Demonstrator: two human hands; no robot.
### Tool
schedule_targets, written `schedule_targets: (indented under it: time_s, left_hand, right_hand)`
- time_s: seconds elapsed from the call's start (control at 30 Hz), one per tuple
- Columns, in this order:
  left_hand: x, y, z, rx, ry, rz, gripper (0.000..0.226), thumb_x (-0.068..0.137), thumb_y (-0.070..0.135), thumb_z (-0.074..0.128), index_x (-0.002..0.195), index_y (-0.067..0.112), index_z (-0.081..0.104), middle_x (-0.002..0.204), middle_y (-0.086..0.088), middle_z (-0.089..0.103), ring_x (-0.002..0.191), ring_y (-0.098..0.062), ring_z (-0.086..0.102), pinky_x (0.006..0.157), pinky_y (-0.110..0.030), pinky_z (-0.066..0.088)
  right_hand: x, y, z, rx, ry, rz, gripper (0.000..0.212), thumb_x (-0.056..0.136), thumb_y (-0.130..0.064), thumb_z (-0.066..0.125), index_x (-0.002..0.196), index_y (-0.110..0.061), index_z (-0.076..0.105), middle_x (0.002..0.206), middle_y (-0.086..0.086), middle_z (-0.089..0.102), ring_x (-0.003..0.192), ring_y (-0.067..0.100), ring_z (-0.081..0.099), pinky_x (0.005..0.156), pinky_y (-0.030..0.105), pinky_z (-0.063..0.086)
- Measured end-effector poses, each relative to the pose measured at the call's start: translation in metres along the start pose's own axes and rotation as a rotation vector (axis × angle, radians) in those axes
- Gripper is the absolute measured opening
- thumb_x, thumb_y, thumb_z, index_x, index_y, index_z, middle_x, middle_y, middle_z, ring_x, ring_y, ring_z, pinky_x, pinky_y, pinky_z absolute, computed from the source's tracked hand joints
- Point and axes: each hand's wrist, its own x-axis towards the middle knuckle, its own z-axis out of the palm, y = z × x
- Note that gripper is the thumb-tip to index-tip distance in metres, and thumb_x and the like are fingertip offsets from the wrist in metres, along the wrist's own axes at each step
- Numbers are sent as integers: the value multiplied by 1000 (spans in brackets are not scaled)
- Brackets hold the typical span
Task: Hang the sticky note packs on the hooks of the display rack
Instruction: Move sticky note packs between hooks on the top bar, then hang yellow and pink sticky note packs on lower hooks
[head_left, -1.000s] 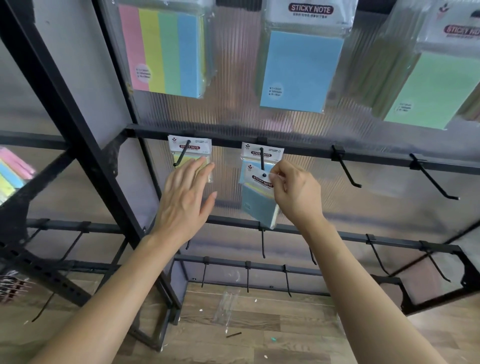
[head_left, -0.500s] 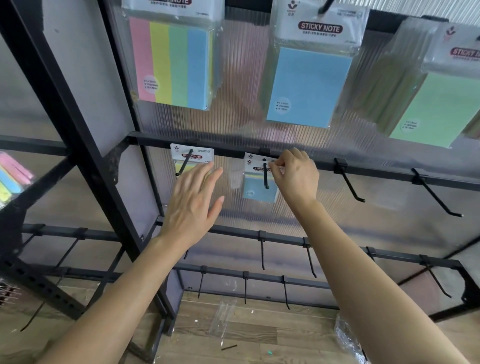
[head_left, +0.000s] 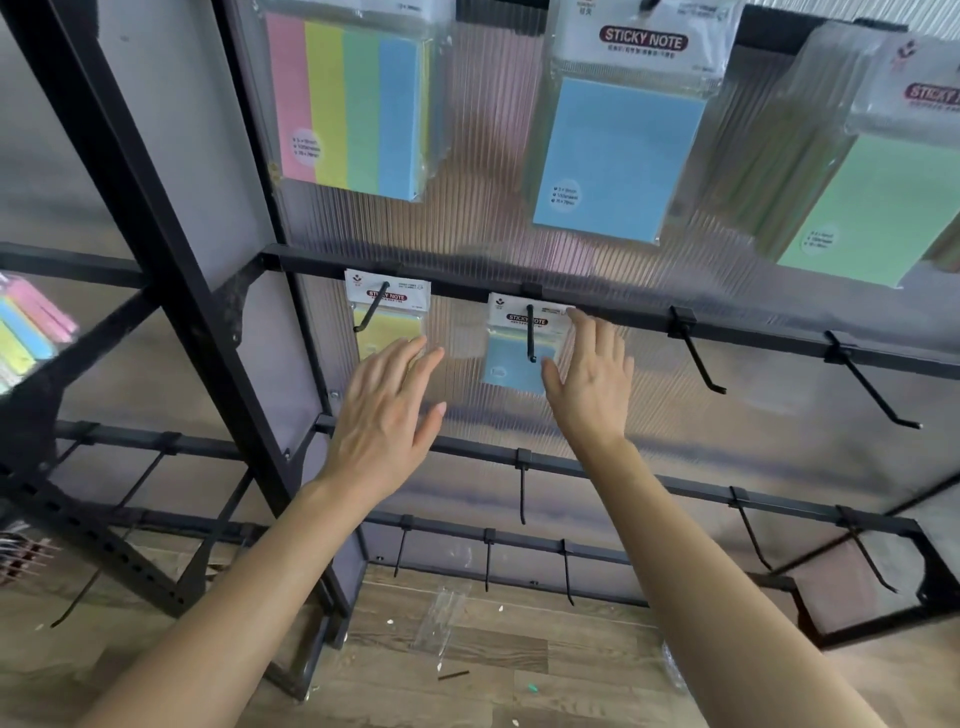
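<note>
A small blue sticky note pack hangs on a black hook of the rack's middle bar. My right hand is spread open just right of it, fingertips by the pack's top right corner. A small yellow sticky note pack hangs on the hook to the left. My left hand is open below and in front of that pack, holding nothing.
Larger packs hang on the top row: a multicolour one, a blue one and a green one. Bare hooks stick out to the right and on the lower bars. A black frame post stands left.
My right hand pushed the blue pack back along the hook, then let go and opened. My left hand stayed open near the yellow pack, shifting slightly right.
</note>
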Motion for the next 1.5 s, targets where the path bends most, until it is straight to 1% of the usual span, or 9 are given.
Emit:
schedule_targets:
  time_s: [0.1, 0.2, 0.4, 0.6, 0.77, 0.87, 1.03, 1.3, 1.5]
  left_hand:
    - [-16, 1, 5, 8, -39, -40, 48, 92, 32, 39, 130, 5, 45, 134, -16, 46, 124, -32, 43, 103, -47, 32]
    - [-38, 5, 8, 18, -47, -104, 49, 88, 26, 49, 131, 3, 45, 137, -18, 44, 126, -34, 41, 103, -49, 32]
    - [-100, 4, 14, 76, -100, -251, 52, 87, 22, 59, 133, 4, 43, 141, -19, 40, 129, -36, 38, 105, -50, 29]
    - [-181, -8, 8, 149, -156, -490, 51, 91, 33, 41, 135, 7, 42, 141, -16, 41, 130, -32, 38, 105, -46, 30]
    - [-236, -25, -9, 208, -109, -680, 52, 90, 24, 53, 138, 8, 39, 144, -14, 38, 133, -30, 33, 107, -42, 23]
    - [-263, -39, -23, 219, -105, -765, 52, 92, 29, 41, 140, 10, 34, 147, -11, 33, 136, -28, 29, 110, -41, 18]
    - [-307, -73, -45, 219, -114, -825, 56, 90, 20, 54, 140, 6, 34, 147, -14, 31, 136, -29, 27, 111, -43, 17]
    - [-387, -156, -97, 181, -186, -870, 59, 90, 23, 53, 142, 8, 31, 147, -15, 31, 136, -30, 26, 112, -43, 18]
    - [-438, -220, -133, 195, -199, -925, 59, 91, 24, 52, 143, 8, 29, 148, -14, 28, 138, -30, 22, 112, -42, 13]
  right_hand:
    - [-29, 2, 4, -18, -176, -57, 65, 88, -21, 61, 144, -12, 29, 146, 16, 32, 134, 33, 29, 106, 47, 29]
    - [-56, -1, 9, -12, -303, -127, 68, 93, -23, 54, 149, -16, 17, 154, 16, 17, 142, 32, 13, 114, 45, 13]
    - [-103, -16, 30, 95, -376, -314, 65, 89, -20, 58, 146, -10, 28, 149, 22, 26, 139, 39, 22, 111, 49, 18]
    - [-151, -53, 59, 181, -558, -508, 59, 88, -19, 55, 142, -7, 35, 146, 24, 33, 135, 41, 29, 108, 54, 22]
    - [-187, -101, 74, 210, -684, -677, 59, 95, -24, 47, 148, -15, 22, 154, 16, 17, 143, 32, 12, 112, 39, -1]
    - [-209, -130, 78, 262, -710, -751, 59, 90, -18, 57, 144, -10, 33, 147, 20, 32, 137, 37, 28, 110, 44, 11]
    - [-242, -183, 88, 297, -728, -857, 62, 83, -11, 63, 140, -7, 39, 144, 20, 38, 135, 36, 33, 110, 44, 15]
    - [-303, -283, 105, 247, -806, -838, 51, 91, -21, 42, 139, -6, 40, 145, 18, 38, 136, 34, 32, 111, 45, 18]
    - [-337, -365, 120, 240, -834, -768, 61, 90, -16, 52, 145, -10, 29, 151, 13, 27, 142, 29, 19, 114, 40, 7]
